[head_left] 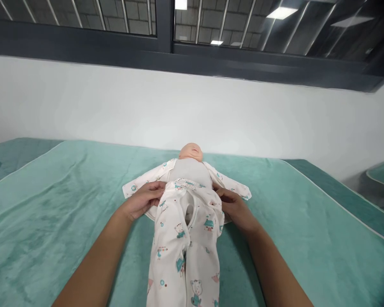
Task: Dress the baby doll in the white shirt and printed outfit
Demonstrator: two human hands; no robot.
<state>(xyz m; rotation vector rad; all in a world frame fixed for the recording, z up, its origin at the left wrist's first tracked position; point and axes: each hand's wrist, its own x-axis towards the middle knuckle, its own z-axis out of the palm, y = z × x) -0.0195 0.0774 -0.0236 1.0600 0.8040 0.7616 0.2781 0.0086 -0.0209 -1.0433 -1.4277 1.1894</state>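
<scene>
A baby doll (191,152) lies on its back on a teal blanket (67,200), head toward the wall. It has a grey torso (189,171). An open white printed top (233,186) is spread under it. White printed trousers (185,243) cover its legs up to the waist. My left hand (144,199) grips the waistband at the doll's left side, fingers curled on the cloth. On the other side my right hand (233,207) holds the waistband, fingers closed.
The blanket covers a wide bed or table that reaches a white wall (192,111). Dark-framed windows (192,38) run above the wall. A darker teal strip (339,192) borders the blanket at right, and another teal surface (382,172) stands at the far right.
</scene>
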